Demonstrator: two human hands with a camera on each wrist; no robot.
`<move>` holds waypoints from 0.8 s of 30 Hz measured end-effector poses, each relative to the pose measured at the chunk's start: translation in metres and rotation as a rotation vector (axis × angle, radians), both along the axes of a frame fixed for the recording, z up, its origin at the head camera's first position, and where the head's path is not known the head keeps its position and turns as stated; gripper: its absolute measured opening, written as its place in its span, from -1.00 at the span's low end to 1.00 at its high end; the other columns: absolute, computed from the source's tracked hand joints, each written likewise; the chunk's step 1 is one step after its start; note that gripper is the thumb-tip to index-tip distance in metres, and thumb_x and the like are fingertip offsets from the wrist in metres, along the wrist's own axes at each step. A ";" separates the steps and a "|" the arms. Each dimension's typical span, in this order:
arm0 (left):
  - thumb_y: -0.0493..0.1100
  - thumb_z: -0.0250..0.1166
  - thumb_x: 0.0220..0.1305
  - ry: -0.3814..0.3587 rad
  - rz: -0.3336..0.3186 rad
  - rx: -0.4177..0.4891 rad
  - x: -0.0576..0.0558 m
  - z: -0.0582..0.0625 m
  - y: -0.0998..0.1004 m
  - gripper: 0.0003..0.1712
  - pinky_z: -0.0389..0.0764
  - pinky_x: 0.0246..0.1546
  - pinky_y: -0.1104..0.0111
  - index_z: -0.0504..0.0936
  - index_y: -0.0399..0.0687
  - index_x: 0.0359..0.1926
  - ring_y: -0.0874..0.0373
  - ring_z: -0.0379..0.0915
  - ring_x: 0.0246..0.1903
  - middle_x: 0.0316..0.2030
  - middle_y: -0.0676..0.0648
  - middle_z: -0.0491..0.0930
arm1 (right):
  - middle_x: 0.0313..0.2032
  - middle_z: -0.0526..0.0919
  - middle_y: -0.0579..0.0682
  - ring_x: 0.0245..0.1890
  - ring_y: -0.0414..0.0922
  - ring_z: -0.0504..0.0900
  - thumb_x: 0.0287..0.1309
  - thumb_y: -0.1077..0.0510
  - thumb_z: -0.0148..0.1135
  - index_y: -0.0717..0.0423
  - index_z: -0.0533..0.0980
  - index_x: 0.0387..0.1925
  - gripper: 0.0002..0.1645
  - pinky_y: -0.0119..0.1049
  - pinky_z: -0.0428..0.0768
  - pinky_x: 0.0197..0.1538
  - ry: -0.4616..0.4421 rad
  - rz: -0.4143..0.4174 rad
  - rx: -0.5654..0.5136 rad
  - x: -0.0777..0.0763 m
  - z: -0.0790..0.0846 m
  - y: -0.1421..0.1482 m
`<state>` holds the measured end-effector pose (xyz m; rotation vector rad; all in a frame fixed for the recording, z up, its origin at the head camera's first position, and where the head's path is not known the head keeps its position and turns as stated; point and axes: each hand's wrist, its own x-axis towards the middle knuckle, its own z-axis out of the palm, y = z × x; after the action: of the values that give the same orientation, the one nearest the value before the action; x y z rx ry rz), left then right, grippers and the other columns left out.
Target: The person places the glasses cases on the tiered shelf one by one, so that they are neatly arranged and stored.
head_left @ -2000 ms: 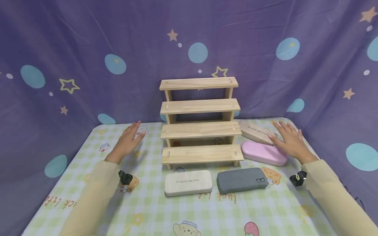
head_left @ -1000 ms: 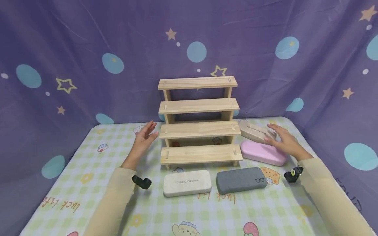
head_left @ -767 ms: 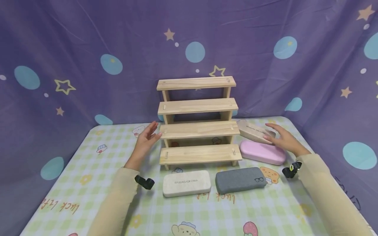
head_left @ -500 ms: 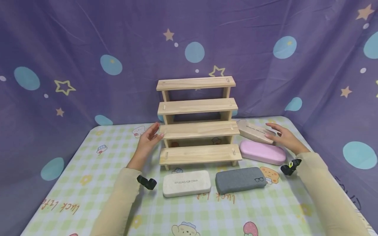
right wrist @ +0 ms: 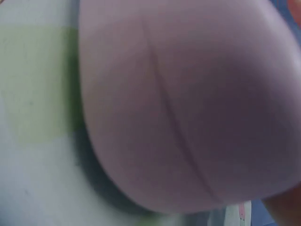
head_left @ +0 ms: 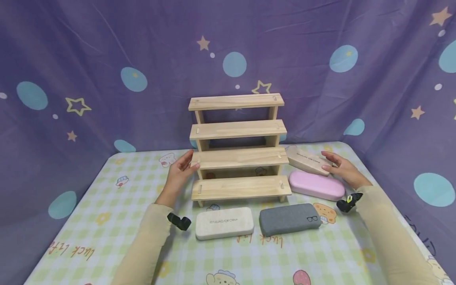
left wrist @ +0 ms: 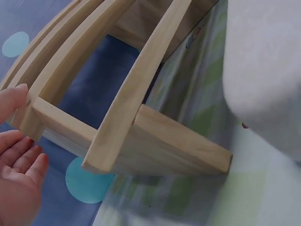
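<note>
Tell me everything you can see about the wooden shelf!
The wooden shelf looks like little stairs: four long, flat planks, each higher one set further back, on wooden side supports. It is pale, with faint grain lines, and small joints show near the plank ends. It stands upright on the checked tablecloth, before the purple curtain. The left hand is at the left end of the second plank up; I can't tell if it's touching.

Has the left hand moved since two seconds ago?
Yes: in the head view, the left hand has moved right, from clear of the rack to its left side.
</note>
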<state>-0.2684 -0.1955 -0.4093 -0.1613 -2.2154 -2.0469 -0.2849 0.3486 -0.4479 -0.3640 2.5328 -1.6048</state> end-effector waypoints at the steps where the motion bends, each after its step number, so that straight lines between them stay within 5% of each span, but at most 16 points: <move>1: -0.35 0.29 0.19 -0.003 0.003 -0.004 0.000 0.000 0.000 -0.28 0.19 0.37 0.38 0.24 -0.28 0.35 0.10 0.15 0.34 0.34 -0.18 0.24 | 0.40 -0.05 0.36 0.38 0.33 -0.10 0.25 0.14 0.18 0.25 -0.04 0.43 -0.13 0.08 0.04 0.42 -0.009 -0.003 0.002 0.000 -0.001 0.000; 3: -0.35 0.30 0.17 -0.009 0.010 -0.008 0.000 0.000 0.001 -0.29 0.20 0.36 0.39 0.26 -0.28 0.34 0.10 0.16 0.33 0.34 -0.18 0.25 | 0.41 -0.08 0.35 0.39 0.33 -0.14 0.24 0.12 0.19 0.23 -0.06 0.44 -0.10 0.25 -0.07 0.38 -0.025 -0.012 0.012 -0.001 -0.002 0.000; 6: -0.35 0.29 0.18 -0.008 0.008 -0.019 0.001 0.001 0.002 -0.29 0.20 0.36 0.37 0.25 -0.28 0.34 0.09 0.16 0.33 0.34 -0.18 0.25 | 0.43 -0.08 0.29 0.40 0.27 -0.14 0.22 0.08 0.21 0.18 -0.08 0.45 -0.06 0.22 -0.07 0.40 -0.051 -0.028 0.039 -0.002 -0.004 0.001; 9: -0.35 0.29 0.18 -0.006 0.001 -0.023 0.000 0.002 0.002 -0.27 0.19 0.37 0.35 0.23 -0.28 0.35 0.09 0.14 0.34 0.35 -0.18 0.23 | 0.43 -0.04 0.25 0.40 0.19 -0.07 0.22 0.04 0.22 0.14 -0.09 0.46 -0.04 -0.19 0.13 0.42 -0.068 -0.031 0.070 -0.003 -0.007 0.001; 14: -0.37 0.29 0.17 -0.012 -0.014 -0.012 -0.002 0.001 0.001 -0.26 0.17 0.38 0.34 0.21 -0.28 0.36 0.08 0.13 0.35 0.36 -0.17 0.21 | 0.38 0.06 0.31 0.22 -0.10 0.27 0.23 0.07 0.22 0.15 -0.11 0.46 -0.04 -0.74 0.33 -0.01 -0.102 -0.018 0.029 -0.003 -0.011 0.001; 19: -0.38 0.28 0.18 0.003 -0.033 -0.010 -0.004 -0.001 0.000 -0.25 0.15 0.39 0.31 0.19 -0.29 0.37 0.05 0.11 0.35 0.36 -0.22 0.19 | 0.28 0.19 0.35 -0.09 -0.46 0.37 0.21 0.08 0.23 0.19 -0.10 0.45 -0.03 -0.72 0.40 -0.11 -0.111 -0.028 0.005 -0.004 -0.013 0.001; 24: -0.42 0.26 0.18 0.028 -0.060 0.011 -0.005 -0.003 0.000 -0.25 0.12 0.39 0.28 0.16 -0.34 0.37 0.01 0.08 0.36 0.37 -0.27 0.14 | 0.30 0.18 0.34 -0.08 -0.45 0.37 0.21 0.03 0.24 0.18 -0.11 0.46 -0.01 -0.70 0.41 -0.11 -0.134 -0.040 0.010 -0.007 -0.016 0.003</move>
<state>-0.2731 -0.1953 -0.4118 -0.2567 -2.2081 -2.0731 -0.2917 0.3511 -0.4644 -0.1989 2.4616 -1.5734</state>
